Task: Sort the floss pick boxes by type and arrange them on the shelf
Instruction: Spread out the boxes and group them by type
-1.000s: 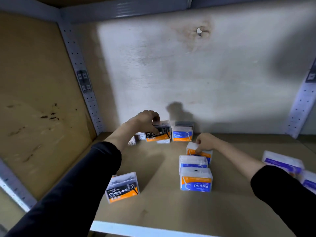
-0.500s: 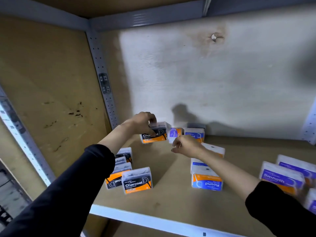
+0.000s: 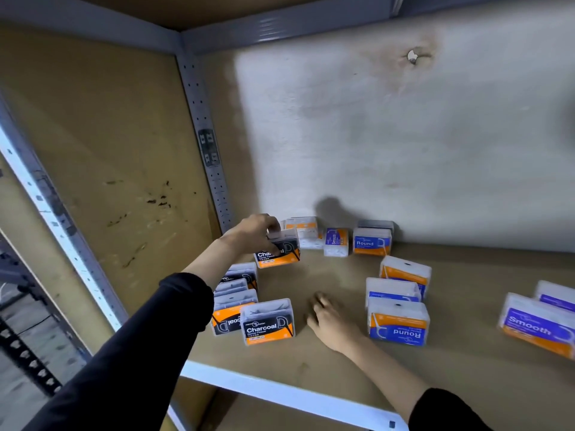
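My left hand (image 3: 255,233) grips the top of a black-and-orange Charcoal box (image 3: 278,251) near the back left of the shelf (image 3: 311,381). My right hand (image 3: 329,318) rests on the shelf board between the rows, holding nothing, its fingers loosely bent. Several more Charcoal boxes (image 3: 268,322) stand in a row at the left front. Blue-and-orange Round boxes (image 3: 397,322) form a row in the middle, with another Round box (image 3: 371,242) at the back wall. A small Smooth box (image 3: 336,242) stands by the wall. Purple Smooth boxes (image 3: 536,325) lie at the right.
A white-and-orange box (image 3: 303,228) stands against the back wall behind the held box. The perforated metal upright (image 3: 205,144) marks the back left corner beside the brown side panel. The shelf's white front rail runs along the near edge.
My right hand let go of the small Smooth box by the back wall and drew back to the shelf board near the front. My left hand kept its hold on the Charcoal box.
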A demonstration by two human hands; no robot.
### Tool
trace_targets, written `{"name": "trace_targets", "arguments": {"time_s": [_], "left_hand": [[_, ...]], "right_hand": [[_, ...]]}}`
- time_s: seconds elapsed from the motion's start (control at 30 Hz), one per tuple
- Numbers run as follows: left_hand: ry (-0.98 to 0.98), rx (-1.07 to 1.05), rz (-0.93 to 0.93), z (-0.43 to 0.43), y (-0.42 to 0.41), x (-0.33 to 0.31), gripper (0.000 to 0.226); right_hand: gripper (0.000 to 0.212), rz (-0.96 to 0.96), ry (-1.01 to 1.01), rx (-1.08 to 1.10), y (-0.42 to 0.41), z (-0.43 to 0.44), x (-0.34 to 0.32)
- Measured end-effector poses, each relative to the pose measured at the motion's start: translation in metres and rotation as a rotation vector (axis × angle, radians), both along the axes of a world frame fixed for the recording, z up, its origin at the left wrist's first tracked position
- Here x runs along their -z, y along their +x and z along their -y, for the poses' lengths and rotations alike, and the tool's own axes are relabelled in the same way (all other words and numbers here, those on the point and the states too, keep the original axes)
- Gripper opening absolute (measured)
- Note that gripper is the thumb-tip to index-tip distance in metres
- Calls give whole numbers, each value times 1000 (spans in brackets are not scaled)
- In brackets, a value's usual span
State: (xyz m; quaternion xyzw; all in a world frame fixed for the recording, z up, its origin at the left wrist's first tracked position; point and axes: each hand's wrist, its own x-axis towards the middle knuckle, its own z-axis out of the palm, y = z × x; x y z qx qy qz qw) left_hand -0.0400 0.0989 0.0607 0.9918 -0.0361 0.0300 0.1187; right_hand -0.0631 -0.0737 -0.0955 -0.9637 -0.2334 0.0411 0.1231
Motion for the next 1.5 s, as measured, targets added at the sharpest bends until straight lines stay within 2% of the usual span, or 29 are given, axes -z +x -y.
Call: {"name": "trace_targets", "arguments": {"time_s": [0.37,0.77,0.87,1.3,1.4,1.5], "left_hand": [[-1,-11,-77,9,9,33,52],[103,-53,-171,4,15,68,60],[134,-59,-172,0,15,76,56],[153,-23,-199,0,19,72,59],[81,-17,-191,4,23,61,51],[0,-32,-134,14,32,45,40]], "right_hand": [[56,-50,-55,-37,1,1,6],[56,-65,-44,-46,2,2,6],[56,-70,-61,-51,3,2,6],[58,-91,-52,-41,2,2,-4],[49,-127,-15,15,4,1,-18],[36,-79,60,94,15,2,-37]]}}
